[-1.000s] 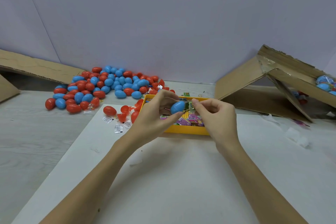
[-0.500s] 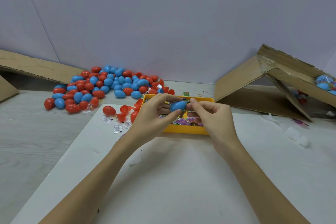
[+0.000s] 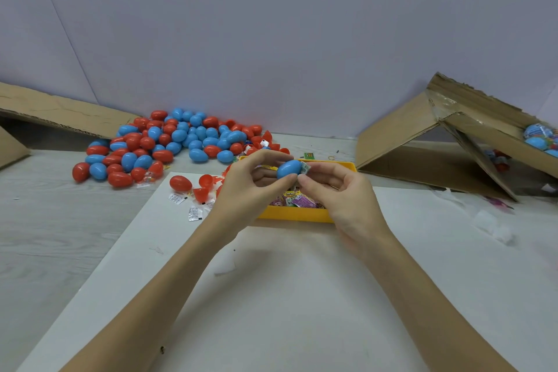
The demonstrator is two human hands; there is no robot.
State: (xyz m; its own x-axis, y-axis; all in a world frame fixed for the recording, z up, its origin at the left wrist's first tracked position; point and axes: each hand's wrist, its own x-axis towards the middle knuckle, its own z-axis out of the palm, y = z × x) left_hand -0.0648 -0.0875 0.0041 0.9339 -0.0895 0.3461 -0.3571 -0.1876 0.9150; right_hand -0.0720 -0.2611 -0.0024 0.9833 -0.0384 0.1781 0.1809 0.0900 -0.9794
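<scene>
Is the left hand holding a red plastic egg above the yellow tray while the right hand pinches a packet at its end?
No: the head view shows a blue plastic egg, not red. The left hand holds it above the yellow tray; the right hand pinches the packet.

Bare left hand (image 3: 241,190), right hand (image 3: 341,194), forearms (image 3: 169,275)
</scene>
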